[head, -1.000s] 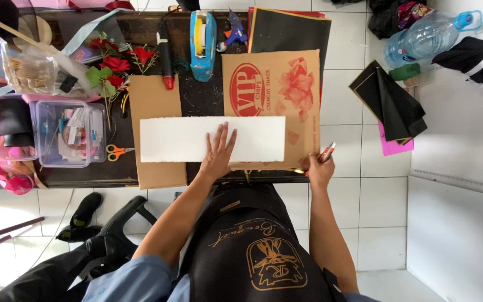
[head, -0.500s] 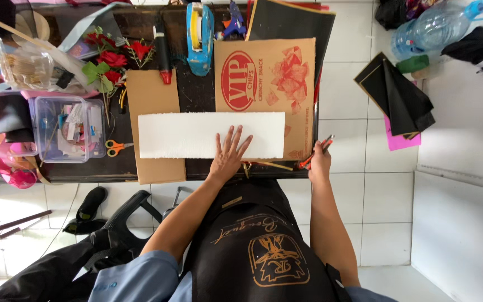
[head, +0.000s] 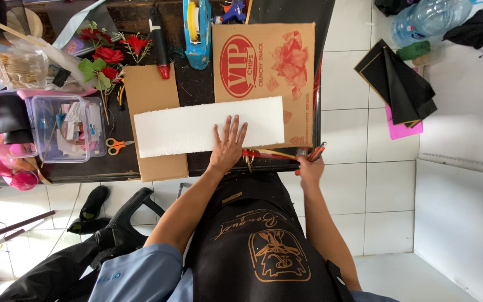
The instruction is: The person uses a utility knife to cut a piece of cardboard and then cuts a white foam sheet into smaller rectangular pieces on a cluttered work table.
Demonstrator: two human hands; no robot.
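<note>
Head view: a white foam board [head: 208, 127] is lying across cardboard [head: 155, 120] on the dark table [head: 85, 170], pinned flat by the open left hand [head: 227, 146]. An orange cutter [head: 315, 151] is gripped by the right hand [head: 310, 168] at the table edge. Marking or cutting seems at hand; steady pressure is needed.

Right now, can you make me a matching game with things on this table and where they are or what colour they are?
Things:
1. white foam board
2. scissors
3. clear plastic box
4. left hand

Clues:
A. orange handles
B. pressed flat on the foam board's near edge
C. lying across two pieces of cardboard
D. full of small supplies, left of the scissors

Pairs: 1-C, 2-A, 3-D, 4-B
</note>
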